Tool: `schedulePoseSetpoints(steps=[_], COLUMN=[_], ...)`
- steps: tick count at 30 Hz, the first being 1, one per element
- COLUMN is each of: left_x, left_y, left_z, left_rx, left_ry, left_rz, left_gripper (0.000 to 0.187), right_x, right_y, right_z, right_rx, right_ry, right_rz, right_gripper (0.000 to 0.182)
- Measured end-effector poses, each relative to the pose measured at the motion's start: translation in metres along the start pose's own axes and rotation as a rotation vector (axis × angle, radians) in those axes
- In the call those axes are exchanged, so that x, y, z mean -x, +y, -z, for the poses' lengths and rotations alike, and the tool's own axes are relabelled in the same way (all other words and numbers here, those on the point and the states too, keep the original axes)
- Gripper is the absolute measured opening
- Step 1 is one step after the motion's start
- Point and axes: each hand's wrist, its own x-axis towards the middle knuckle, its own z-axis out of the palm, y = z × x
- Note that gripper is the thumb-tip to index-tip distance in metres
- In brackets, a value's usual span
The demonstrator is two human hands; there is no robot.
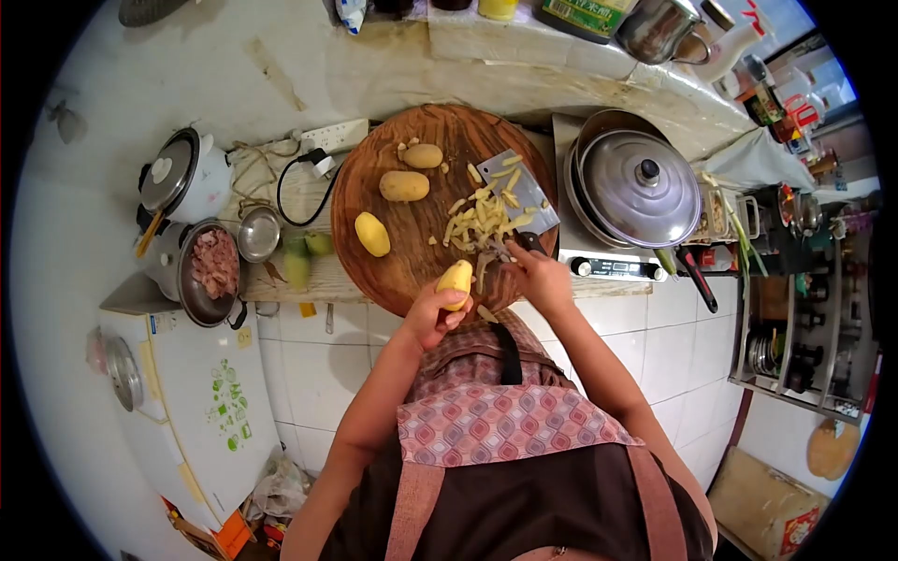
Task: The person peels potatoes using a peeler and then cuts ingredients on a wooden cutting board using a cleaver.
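My left hand (433, 316) is closed around a yellow potato (456, 277), held over the near edge of a round wooden chopping board (360, 266). Close to it on the right, my right hand (543, 277) is closed on a small tool that looks like a peeler (496, 249), mostly hidden by the fingers. A cleaver (540, 190) lies flat on the board, its dark handle just beyond my right hand. Pale yellow potato pieces (488, 213) are heaped beside and on its blade. Farther left sit a peeled potato (371, 234) and two brown-skinned potatoes (404, 186).
Right of the board, a lidded wok (640, 182) stands on a cooker, its handle (699, 280) jutting toward me. To the left are a pan of raw meat (214, 264), a metal bowl (259, 234), a rice cooker (187, 176) and a power cable (304, 192). Bottles line the back ledge.
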Motion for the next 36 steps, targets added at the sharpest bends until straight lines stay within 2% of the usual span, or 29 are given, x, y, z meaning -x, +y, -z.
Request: schedulePoseSetpoints(steps=[1, 3, 4, 5, 6, 8, 10, 11, 14, 15, 16, 17, 19, 20, 21, 24, 26, 27, 30, 32, 33, 35, 36], left_x=[0.003, 0.001, -0.004, -0.008, -0.008, -0.004, -0.001, 0.0, -0.004, -0.004, -0.006, -0.008, -0.004, -0.001, 0.002, 0.003, -0.003, -0.003, -0.001, -0.001, -0.003, -0.014, -0.018], left_y=[0.003, 0.002, -0.003, -0.005, -0.006, -0.005, -0.005, -0.005, -0.006, -0.008, -0.009, -0.01, -0.012, -0.011, -0.009, -0.004, -0.004, -0.004, -0.006, -0.009, -0.01, -0.022, -0.022], left_z=[-0.006, -0.009, -0.006, -0.004, -0.005, -0.007, -0.009, -0.01, -0.002, 0.0, 0.001, 0.002, -0.002, -0.005, -0.009, -0.014, -0.014, -0.015, -0.013, -0.013, -0.013, 0.011, 0.015], left_rx=[-0.083, -0.157, -0.334, -0.513, -0.522, -0.538, -0.587, -0.593, -0.667, -0.664, -0.833, -1.003, -1.04, -1.081, -1.126, -1.126, -1.227, -1.228, -1.311, -1.303, -1.283, -1.178, -1.075], left_ry=[0.004, 0.011, 0.114, 0.213, 0.197, 0.197, 0.218, 0.219, 0.293, 0.294, 0.336, 0.376, 0.388, 0.405, 0.417, 0.483, 0.541, 0.536, 0.505, 0.52, 0.541, 0.47, 0.393], left_rz=[-0.023, -0.051, -0.142, -0.237, -0.298, -0.286, -0.262, -0.263, -0.292, -0.291, -0.415, -0.538, -0.52, -0.504, -0.488, -0.46, -0.407, -0.406, -0.424, -0.435, -0.445, -0.443, -0.448], left_gripper=[0.041, 0.044, 0.043, 0.042, 0.042, 0.042, 0.044, 0.044, 0.047, 0.047, 0.048, 0.049, 0.05, 0.051, 0.052, 0.049, 0.047, 0.047, 0.048, 0.051, 0.055, 0.057, 0.06], right_x=[0.0, 0.002, 0.005, 0.007, 0.007, 0.008, -0.003, -0.005, 0.002, 0.006, 0.009, 0.012, 0.007, 0.004, 0.0, 0.008, 0.01, 0.012, 0.005, 0.002, 0.002, 0.011, 0.015], right_y=[-0.001, -0.004, -0.016, -0.025, -0.034, -0.031, -0.012, -0.006, -0.019, -0.025, -0.03, -0.037, -0.015, -0.002, 0.001, -0.009, -0.028, -0.036, -0.021, -0.008, -0.01, -0.019, -0.022], right_z=[0.0, 0.005, 0.017, 0.024, 0.031, 0.027, 0.006, 0.006, 0.02, 0.025, 0.028, 0.029, 0.006, -0.002, 0.002, 0.008, 0.02, 0.024, 0.0, -0.008, -0.006, -0.001, -0.005], right_rx=[-0.002, -0.25, -0.281, -0.293, -0.208, -0.124, -0.014, -0.11, -0.19, -0.207, -0.222, -0.168, -0.118, 0.081, -0.057, -0.178, -0.292, -0.14, -0.176, -0.067, -0.066, -0.418, -0.376], right_ry=[0.006, 0.085, 0.045, 0.044, -0.022, -0.088, 0.001, -0.058, -0.038, -0.066, -0.092, -0.043, -0.009, -0.051, -0.082, 0.004, -0.044, -0.093, -0.005, -0.137, -0.137, -0.196, -0.202], right_rz=[-0.002, -0.008, 0.029, 0.132, 0.165, 0.19, -0.003, -0.138, -0.096, 0.046, 0.191, 0.21, 0.082, 0.026, -0.08, -0.055, 0.13, 0.172, 0.103, -0.128, -0.127, -0.221, -0.218], right_gripper=[0.04, 0.039, 0.039, 0.04, 0.04, 0.041, 0.041, 0.042, 0.042, 0.041, 0.04, 0.04, 0.038, 0.036, 0.039, 0.04, 0.039, 0.04, 0.04, 0.042, 0.042, 0.04, 0.041])
